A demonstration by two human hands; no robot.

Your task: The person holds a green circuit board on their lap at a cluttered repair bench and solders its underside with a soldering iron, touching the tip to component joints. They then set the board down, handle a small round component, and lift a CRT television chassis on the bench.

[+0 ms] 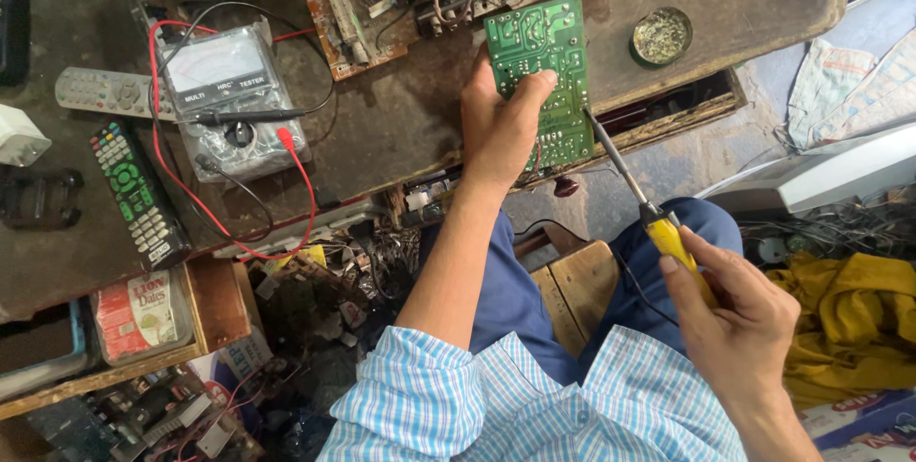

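Your right hand (739, 314) is closed around the yellow soldering iron (637, 197), its tip touching the green circuit board's (544, 71) edge. Your left hand (501, 123) clamps that board just beyond. You seem mid-soldering; next calls for a steady tip.

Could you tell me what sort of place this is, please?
Probably an electronics repair bench: the left hand holds a green circuit board, the right hand a soldering iron, beside a multimeter.

Two remotes: one grey (100, 92), one black (139, 194). One meter (232, 99). One green board (542, 75). One soldering iron (641, 204). One round tin (660, 37). One yellow cloth (854, 319).
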